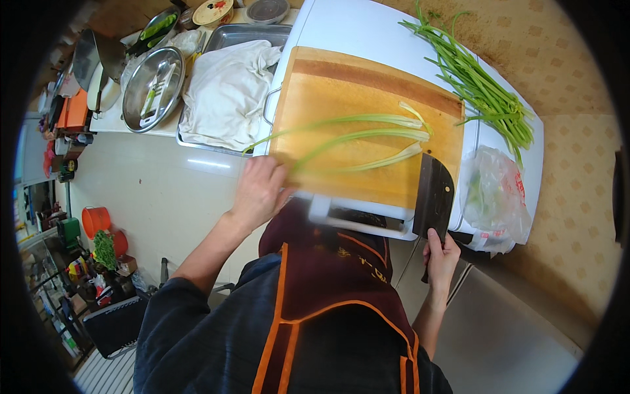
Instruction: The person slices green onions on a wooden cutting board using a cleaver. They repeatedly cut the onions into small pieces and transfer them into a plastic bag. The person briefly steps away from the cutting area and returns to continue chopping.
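Observation:
My right hand (441, 253) grips the handle of a dark-bladed cleaver (434, 194), whose blade lies over the near right corner of a wooden cutting board (364, 93). Several pale green celery-like stalks (379, 135) are spread across the board, their whitish ends to the right. My left hand (261, 184) is at the board's near left corner, fingers curled beside the thin ends of the stalks. Blur there hides whether it holds any of them. A larger bunch of green stalks (485, 93) lies beyond the board on the right, on the white surface (354, 24).
A clear plastic bag (497, 189) with something green inside sits right of the board. To the left are a metal tray (229, 37) under a white cloth (226, 93) and a steel bowl (153, 91) holding a grater and utensils. A white drawer-like frame (362, 221) juts out below the board.

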Tool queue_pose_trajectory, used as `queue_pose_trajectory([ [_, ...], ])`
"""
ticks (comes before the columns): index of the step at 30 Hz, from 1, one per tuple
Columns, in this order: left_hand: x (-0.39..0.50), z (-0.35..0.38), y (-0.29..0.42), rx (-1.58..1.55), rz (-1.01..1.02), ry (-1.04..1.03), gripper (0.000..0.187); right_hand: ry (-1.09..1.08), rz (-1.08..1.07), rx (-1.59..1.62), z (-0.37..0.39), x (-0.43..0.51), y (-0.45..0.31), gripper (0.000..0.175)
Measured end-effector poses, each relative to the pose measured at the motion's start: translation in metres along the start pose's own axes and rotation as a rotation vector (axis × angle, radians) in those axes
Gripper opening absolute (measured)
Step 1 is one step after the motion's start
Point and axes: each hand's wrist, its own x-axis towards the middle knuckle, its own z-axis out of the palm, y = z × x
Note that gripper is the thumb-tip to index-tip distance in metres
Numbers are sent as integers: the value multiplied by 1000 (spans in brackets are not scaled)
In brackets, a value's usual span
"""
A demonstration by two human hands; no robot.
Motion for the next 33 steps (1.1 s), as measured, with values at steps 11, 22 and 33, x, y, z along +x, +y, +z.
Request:
queue_pose_trajectory([
  [11, 29, 20, -33, 64, 207, 99, 33, 29, 12, 4, 30, -33, 12, 31],
  [22, 32, 64, -21, -76, 350, 180, 30, 46, 45, 36, 57, -61, 16, 34],
  [33, 27, 67, -13, -39, 302, 199, 20, 16, -85, -208, 57, -41, 0, 39],
])
